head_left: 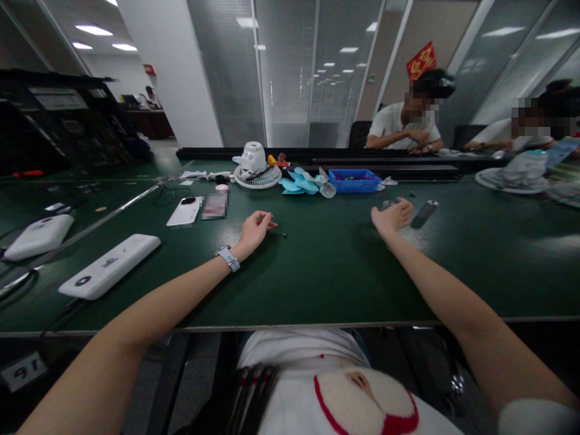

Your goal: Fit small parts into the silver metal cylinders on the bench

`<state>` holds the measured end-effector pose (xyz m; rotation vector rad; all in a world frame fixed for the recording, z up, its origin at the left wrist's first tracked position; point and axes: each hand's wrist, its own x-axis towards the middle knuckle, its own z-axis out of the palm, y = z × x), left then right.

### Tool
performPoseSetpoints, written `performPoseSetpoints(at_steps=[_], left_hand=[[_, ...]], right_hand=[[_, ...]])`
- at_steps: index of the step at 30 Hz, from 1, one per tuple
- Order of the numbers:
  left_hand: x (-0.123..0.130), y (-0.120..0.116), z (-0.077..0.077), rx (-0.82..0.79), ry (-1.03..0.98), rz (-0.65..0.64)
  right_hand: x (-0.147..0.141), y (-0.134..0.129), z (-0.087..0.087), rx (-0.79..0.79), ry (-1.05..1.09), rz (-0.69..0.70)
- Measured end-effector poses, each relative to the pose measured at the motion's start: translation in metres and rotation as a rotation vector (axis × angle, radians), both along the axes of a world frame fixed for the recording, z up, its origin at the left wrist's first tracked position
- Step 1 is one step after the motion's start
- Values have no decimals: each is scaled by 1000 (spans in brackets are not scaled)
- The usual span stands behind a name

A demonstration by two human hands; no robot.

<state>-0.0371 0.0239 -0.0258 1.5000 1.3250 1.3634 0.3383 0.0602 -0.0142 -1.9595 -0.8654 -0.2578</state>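
Observation:
On the green table (317, 266), my left hand (257, 231) rests with its fingers loosely bent and apart, nothing visible in them. A tiny dark piece (284, 235) lies just right of its fingertips. My right hand (393, 216) is farther right, fingers spread. Beside its fingertips lies a grey metallic cylinder (425, 214). Another small grey object (387, 205) is partly hidden behind this hand. Behind the hands are a white fan (252, 158) with its round grille, light blue fan blades (301, 182) and a blue tray (354, 181) holding small parts.
A white phone (184, 211) and a flat rectangular item (214, 205) lie left of my left hand. Nearer are a long white power bank (110, 266) and another white device (40, 237) with cables. Two people sit across the table, near another fan (521, 172).

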Motion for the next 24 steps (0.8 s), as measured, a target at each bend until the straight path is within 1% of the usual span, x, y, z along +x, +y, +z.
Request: performPoseSetpoints(at_steps=[1, 2, 3, 4, 6, 7, 8, 9, 10, 11, 13, 16, 18, 20, 22, 24], left_hand=[[0, 1, -1, 5, -6, 6], [-1, 3, -3, 11, -11, 11], [-1, 4, -4, 15, -16, 15], [-1, 4, -5, 19, -19, 17], [-2, 5, -5, 28, -18, 20], [-2, 4, -5, 34, -15, 21], [-2, 4, -5, 41, -12, 22], [-2, 3, -5, 48, -10, 25], [-1, 2, -4, 54, -7, 27], [-1, 2, -3, 58, -5, 26], [0, 1, -2, 62, 2, 21], [1, 0, -1, 64, 22, 15], [1, -1, 0, 63, 28, 23], [1, -1, 0, 62, 30, 34], [1, -1, 0, 61, 31, 40], [1, -1, 0, 63, 25, 36]], right_hand=[[-16, -8, 4, 59, -110, 76], [-34, -17, 8, 107, -215, 213], [-53, -27, 11, 138, -307, 396], [-72, -36, 12, 141, -376, 607], [-110, -53, 12, 81, -465, 1010], [-126, -60, 10, 34, -493, 1180], [-140, -64, 8, -13, -512, 1318], [-152, -67, 5, -54, -521, 1424], [-160, -68, 2, -88, -519, 1501], [-165, -68, -1, -114, -509, 1552], [-168, -67, -4, -143, -471, 1587], [-164, -67, -4, -132, -426, 1537], [-163, -68, -1, -101, -439, 1474], [-164, -68, 1, -76, -480, 1445], [-167, -67, 3, -87, -512, 1481], [-169, -64, 3, -120, -521, 1548]])
